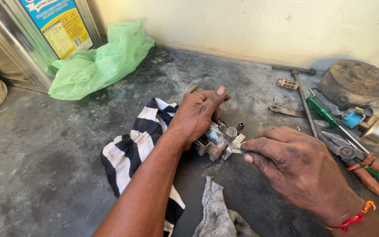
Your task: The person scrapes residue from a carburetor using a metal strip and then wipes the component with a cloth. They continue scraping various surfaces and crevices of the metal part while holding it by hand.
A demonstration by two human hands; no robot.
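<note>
Hands: you have two at work, the left hand (197,115) and the right hand (295,166).
Metal parts in your grip: one (219,139).
Cloths: two, one striped (134,149), one grey (218,214).
Plastic bags: one, green (99,59).
Tin cans: one (31,33).
Pliers: one pair (358,162).
Screwdrivers: one, green-handled (325,113).

L hand (198,115) grips metal part (219,139) on floor, R hand (292,164) pinches its flat tab, pliers (356,160) nearby.

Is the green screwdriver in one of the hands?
No, the green screwdriver lies on the floor beside the pliers, while the left hand and right hand hold a small metal part.
</note>
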